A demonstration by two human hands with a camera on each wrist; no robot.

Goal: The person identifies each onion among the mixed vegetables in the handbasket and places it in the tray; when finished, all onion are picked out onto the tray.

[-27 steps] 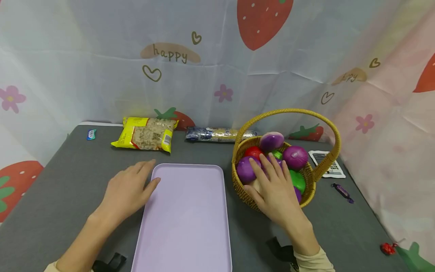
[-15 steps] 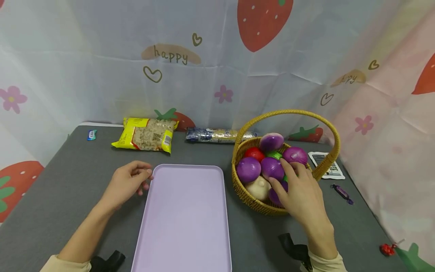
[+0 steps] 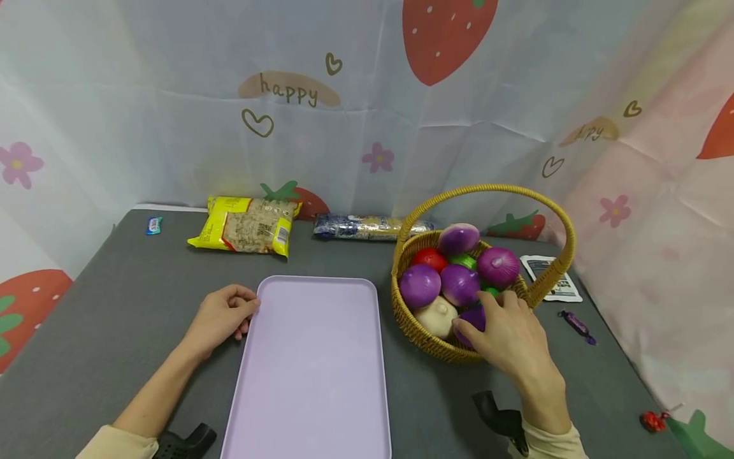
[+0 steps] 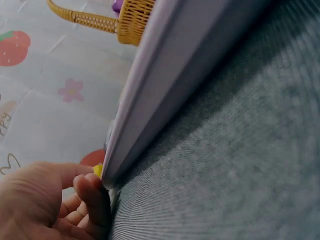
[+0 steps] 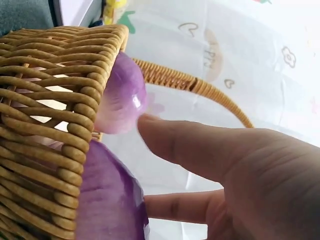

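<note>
My left hand [image 3: 223,315] pinches the far left corner of the lilac tray [image 3: 315,370]. In the left wrist view, thumb and curled finger meet at the tray's rim [image 4: 122,127]. My right hand [image 3: 513,331] reaches over the near right side of the yellow wicker basket [image 3: 421,341]. Its thumb and fingers are spread at a dark purple onion [image 3: 471,324], partly hidden by the hand. In the right wrist view, a gap shows between thumb and finger, with the fingertip at the purple skin. Beside it lie a whitish bulb [image 3: 437,317] and more purple onions [image 3: 460,285].
A red tomato-like piece [image 3: 429,258] and a purple-white vegetable [image 3: 458,239] share the basket. Behind the tray lie a yellow food bag [image 3: 252,226] and a long shiny packet [image 3: 367,227]. A white packet [image 3: 553,277] and small wrapped candies [image 3: 578,326] lie right of the basket.
My right hand has shifted right and nearer, from over the basket's middle to the dark purple onion. The left hand has lowered and curled its fingers onto the tray's corner.
</note>
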